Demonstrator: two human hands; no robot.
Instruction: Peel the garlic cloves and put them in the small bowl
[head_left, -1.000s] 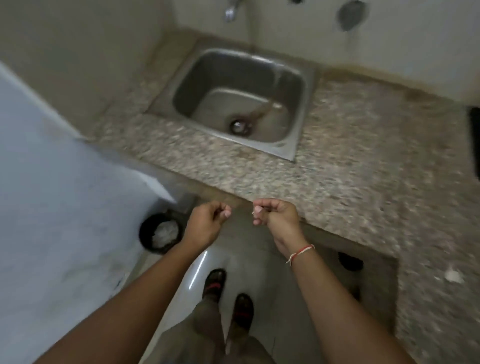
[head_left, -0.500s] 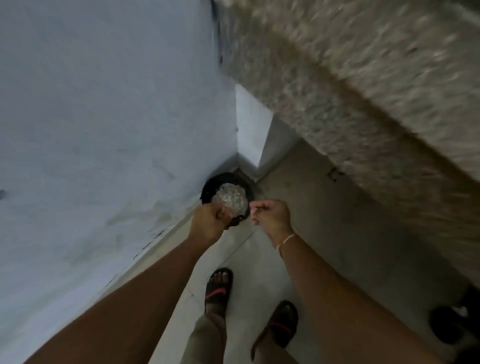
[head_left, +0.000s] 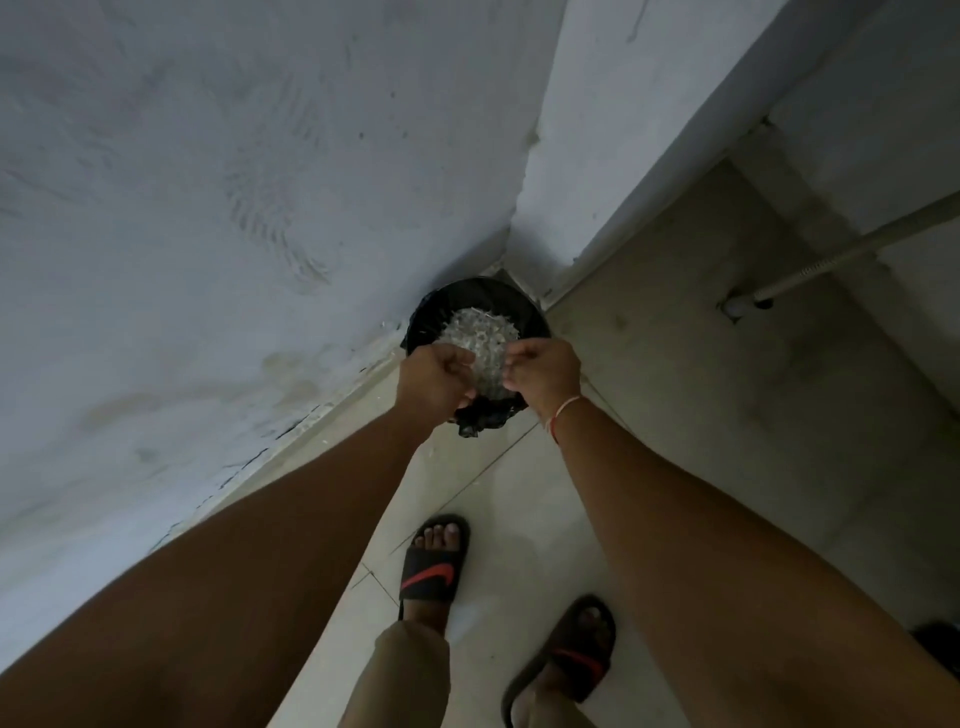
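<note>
Garlic cloves and the small bowl are nowhere in sight; whether either hand holds a clove or scrap of skin cannot be told. Taking the black-lined bin (head_left: 475, 304) as landmark: the wall (head_left: 208, 208) runs to its left; the left hand (head_left: 434, 376) hangs over its near-left rim, fingers curled inward, contents hidden; pale peelings (head_left: 475, 338) fill its middle, directly below and between both hands; the right hand (head_left: 543, 369), fingertips bunched as if pinching, hovers over its near-right rim. Both hands look equally near, so I judge anything released falls straight in.
</note>
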